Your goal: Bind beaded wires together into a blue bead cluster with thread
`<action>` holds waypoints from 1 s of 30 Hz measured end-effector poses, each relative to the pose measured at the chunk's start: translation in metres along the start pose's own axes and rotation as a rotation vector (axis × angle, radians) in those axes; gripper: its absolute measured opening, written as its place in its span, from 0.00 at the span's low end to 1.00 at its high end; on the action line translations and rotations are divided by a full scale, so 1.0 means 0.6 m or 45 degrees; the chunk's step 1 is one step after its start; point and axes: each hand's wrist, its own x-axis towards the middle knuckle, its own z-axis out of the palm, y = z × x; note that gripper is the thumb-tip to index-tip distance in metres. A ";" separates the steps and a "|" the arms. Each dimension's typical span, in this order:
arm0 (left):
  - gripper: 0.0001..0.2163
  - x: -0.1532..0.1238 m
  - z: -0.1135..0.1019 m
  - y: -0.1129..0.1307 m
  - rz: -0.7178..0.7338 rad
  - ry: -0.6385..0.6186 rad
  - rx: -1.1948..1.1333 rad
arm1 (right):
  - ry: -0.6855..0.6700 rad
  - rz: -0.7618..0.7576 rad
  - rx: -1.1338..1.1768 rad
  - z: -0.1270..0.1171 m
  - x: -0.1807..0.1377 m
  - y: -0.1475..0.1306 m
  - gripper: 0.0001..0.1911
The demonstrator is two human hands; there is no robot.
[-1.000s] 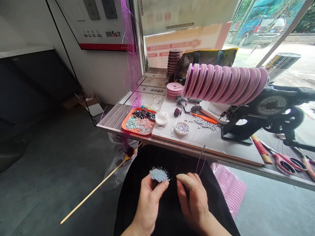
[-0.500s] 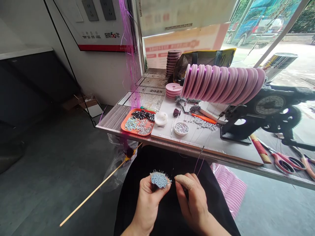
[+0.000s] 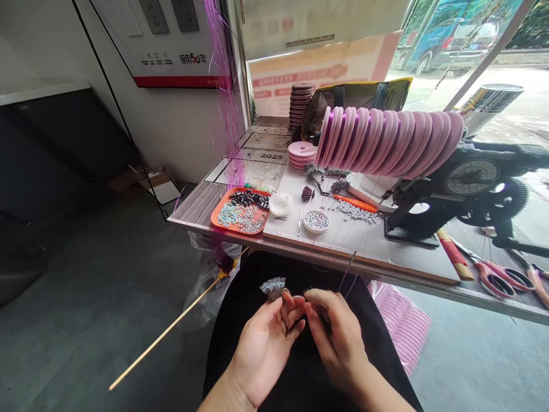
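My left hand (image 3: 266, 343) is turned palm up over my dark lap, and its fingertips grip a bundle of thin wires tipped with pale blue beads (image 3: 273, 286). My right hand (image 3: 338, 337) sits close beside it, fingers curled, with a beige fabric guard on one finger (image 3: 319, 297). It pinches a fine purple wire (image 3: 348, 274) that rises toward the table. The fingertips of both hands almost touch.
The table (image 3: 197, 209) ahead carries an orange tray (image 3: 241, 210) of beads, a small white bowl of beads (image 3: 316, 221), a row of pink spools (image 3: 386, 143) on a black machine (image 3: 472, 189) and scissors (image 3: 497, 277). A long wooden stick (image 3: 171, 329) leans at the left.
My left hand has rolled palm up, tilting the bead bundle away so it shows side-on. The right hand has shifted slightly up and toward the left hand.
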 end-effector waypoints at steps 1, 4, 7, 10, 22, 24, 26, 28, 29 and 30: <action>0.10 0.002 0.000 -0.001 0.004 0.012 -0.004 | -0.011 -0.008 -0.024 0.000 0.001 0.000 0.08; 0.10 0.005 0.002 -0.003 0.057 0.017 0.012 | -0.046 -0.042 -0.122 0.000 0.005 0.001 0.08; 0.11 0.006 0.005 -0.004 0.092 0.039 -0.006 | -0.064 -0.070 -0.230 0.003 0.008 0.002 0.08; 0.11 0.007 0.006 -0.002 0.074 0.097 -0.038 | -0.072 -0.125 -0.352 0.006 0.010 0.001 0.09; 0.13 -0.003 0.028 0.016 0.110 0.009 -0.081 | -0.145 -0.335 -0.343 0.000 0.024 -0.034 0.15; 0.14 -0.007 0.030 0.030 0.139 0.006 -0.051 | -0.140 -0.364 -0.348 -0.005 0.025 -0.035 0.15; 0.14 -0.012 0.029 0.060 0.357 0.040 0.004 | -0.124 -0.374 -0.345 -0.014 0.024 -0.034 0.15; 0.14 -0.017 0.025 0.099 0.738 0.056 0.068 | -0.102 -0.364 -0.324 -0.025 0.023 -0.033 0.15; 0.12 -0.019 0.023 0.116 0.881 0.037 0.104 | -0.097 -0.359 -0.300 -0.030 0.023 -0.033 0.14; 0.09 -0.021 0.021 0.128 0.916 0.024 0.182 | -0.094 -0.355 -0.269 -0.033 0.023 -0.033 0.12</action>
